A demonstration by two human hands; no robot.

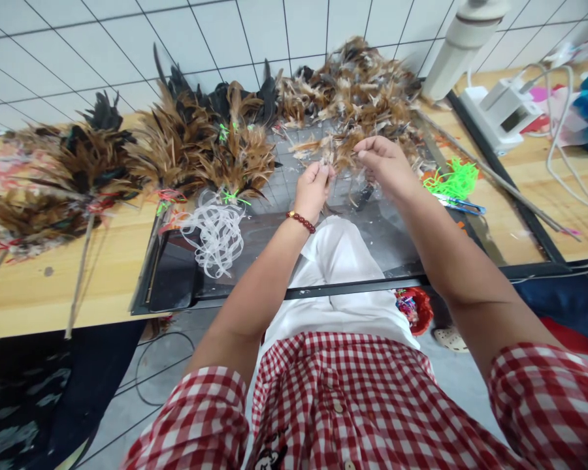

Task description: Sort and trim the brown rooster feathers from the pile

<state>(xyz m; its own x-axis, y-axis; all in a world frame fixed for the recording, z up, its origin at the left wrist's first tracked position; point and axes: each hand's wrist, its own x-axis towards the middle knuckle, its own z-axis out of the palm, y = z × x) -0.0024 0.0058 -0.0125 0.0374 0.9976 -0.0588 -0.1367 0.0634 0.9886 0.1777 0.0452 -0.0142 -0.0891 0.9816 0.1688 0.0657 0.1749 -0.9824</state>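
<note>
My left hand (314, 186), with a red bead bracelet on its wrist, is closed in a pinch around the lower end of a small feather tuft (328, 149). Just to the right, my right hand (383, 164) has its thumb and forefinger pressed together; brown feathers lie around and behind it, and what it pinches is too small to make out. Both hands are above the glass panel (269, 238). Behind them is a big pile of loose brown feathers (367, 81). Bundled brown and black feathers (240, 156) lie to the left, bound with green ties.
White ribbon (215, 235) is heaped near a dark phone (174, 271). Feather bundles on sticks (81, 274) lie on the left wood. At right are green strings (453, 179), blue-handled scissors (460, 205), a long rod (500, 179), a white power adapter (509, 111) and a pipe (463, 49).
</note>
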